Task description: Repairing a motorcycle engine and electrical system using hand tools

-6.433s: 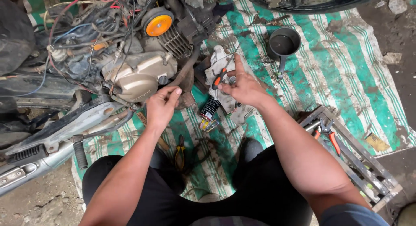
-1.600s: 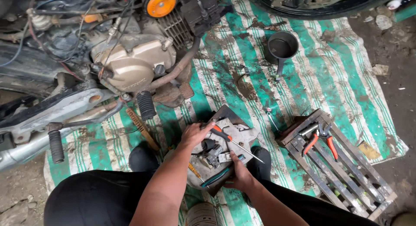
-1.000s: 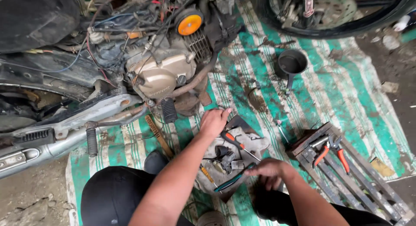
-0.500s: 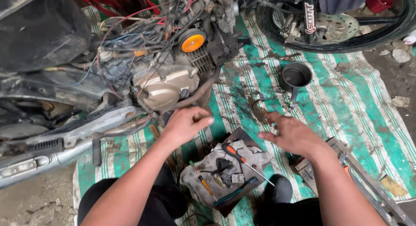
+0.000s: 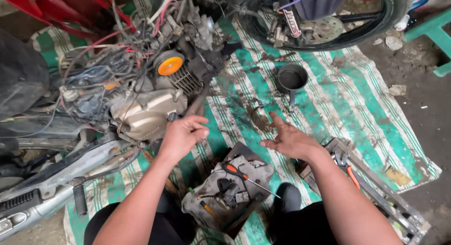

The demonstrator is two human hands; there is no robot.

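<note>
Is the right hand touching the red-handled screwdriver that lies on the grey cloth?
Apart. In the head view the right hand is open above the striped green mat, with bare mat between it and the red-handled screwdriver below.

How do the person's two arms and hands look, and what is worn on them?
Both forearms are bare: no sleeves, gloves, watch or rings show. The left hand and right hand carry dark, greasy-looking smudges on the fingers. Dark trousers cover the legs below.

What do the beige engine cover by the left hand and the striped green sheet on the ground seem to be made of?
The beige engine cover looks like cast metal with a dull, grimy finish: smooth moulded curves, bolted edges. The striped green-and-white ground sheet looks like woven plastic tarpaulin, creased and oil-stained; it may be cloth.
</note>
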